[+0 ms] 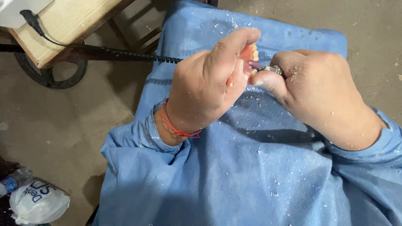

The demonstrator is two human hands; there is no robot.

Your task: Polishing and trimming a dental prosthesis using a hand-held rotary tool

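Observation:
My left hand (209,83) grips a pink denture with pale teeth (250,53), held up over my lap between thumb and fingers. A thin red thread circles that wrist. My right hand (318,90) is closed around a metal rotary handpiece (272,69); its small purple tip (254,65) touches the denture's pink base. Both hands are dusted with white flecks. Most of the denture and handpiece is hidden by my fingers.
A blue cloth (251,167) speckled with white shavings covers my lap. A black coiled cord (138,55) runs left to a wooden bench (63,25). A white plastic bag (37,203) and a plastic bottle (14,180) lie on the concrete floor at lower left.

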